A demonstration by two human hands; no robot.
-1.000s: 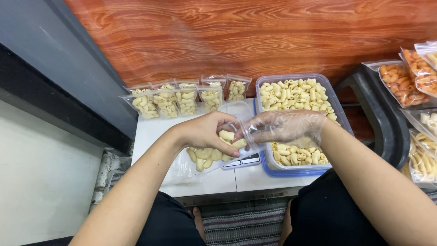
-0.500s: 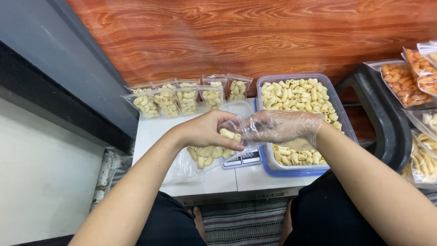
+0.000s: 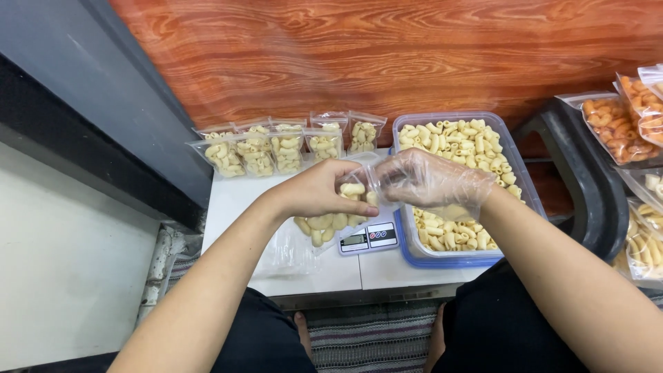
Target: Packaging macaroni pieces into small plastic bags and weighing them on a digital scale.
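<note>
My left hand (image 3: 321, 190), bare, pinches the top of a small clear bag of pale elbow-shaped crackers (image 3: 331, 222) held just above a small white scale (image 3: 368, 239). My right hand (image 3: 431, 181), in a thin clear plastic glove, grips the same bag's opening from the right side. Both hands hover over the low white table (image 3: 231, 200). Right of the scale stands a blue-rimmed clear tub (image 3: 407, 249) filled with the same pale crackers.
Several filled clear bags (image 3: 286, 148) stand in a row at the table's back, against a wood-grain wall. Empty clear bags (image 3: 286, 252) lie left of the scale. A black rack (image 3: 587, 179) at right holds bags of orange and pale snacks. A striped mat is under my legs.
Both hands have stayed together on the bag's top with only slight finger movement. The bag still hangs over the scale.
</note>
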